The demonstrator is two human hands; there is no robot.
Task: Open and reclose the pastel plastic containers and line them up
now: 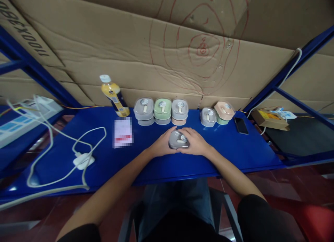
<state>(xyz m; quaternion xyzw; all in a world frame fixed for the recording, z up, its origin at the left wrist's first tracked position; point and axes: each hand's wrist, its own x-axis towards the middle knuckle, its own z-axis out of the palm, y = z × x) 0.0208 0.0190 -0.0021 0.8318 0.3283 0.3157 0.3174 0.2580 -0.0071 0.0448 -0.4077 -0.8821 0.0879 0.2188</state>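
Between my two hands sits a small grey box with rounded corners, a clear lid, a round sticker and a pale handle-like piece on top. My left hand wraps its left side, and my right hand wraps its right side. The thumbs meet near its front edge. Behind it stand stacked boxes of the same kind: a grey one, a green one and a grey one over a peach base. Farther right are a single grey box and a peach box on a green one.
A yellow bottle and a blurred pink-white card are left on the blue table. White cables loop around a white plug block. A phone lies at right, near an open carton. Cardboard walls the back.
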